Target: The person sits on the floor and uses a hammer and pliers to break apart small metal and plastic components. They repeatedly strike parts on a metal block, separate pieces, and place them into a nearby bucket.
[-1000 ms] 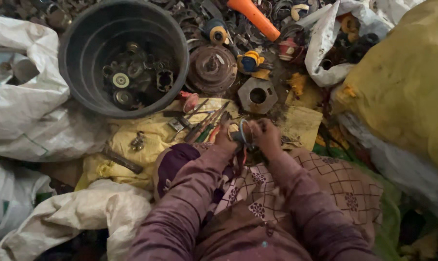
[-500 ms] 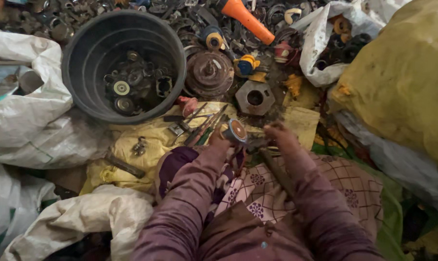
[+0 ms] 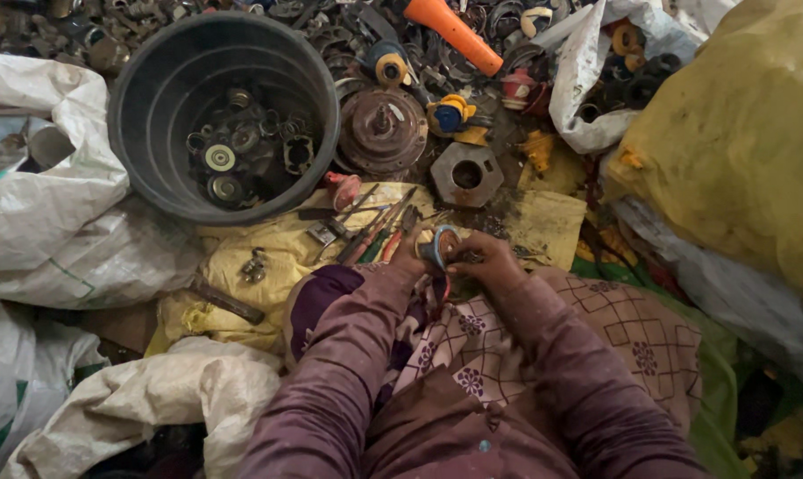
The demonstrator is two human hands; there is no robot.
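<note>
Both my hands on a small round part
Left hand [image 3: 412, 259] and right hand [image 3: 483, 263] pinch the round metal part [image 3: 440, 245] between their fingers, just below the hexagonal block [image 3: 466, 174]

A small round metal ring part [image 3: 443, 245], grey-blue with a lighter rim, is held upright and tilted between both hands, just above the person's lap. The left hand [image 3: 412, 257] pinches its left edge; the right hand [image 3: 483, 260] closes on its right side. A thin red strand hangs below it.
</note>
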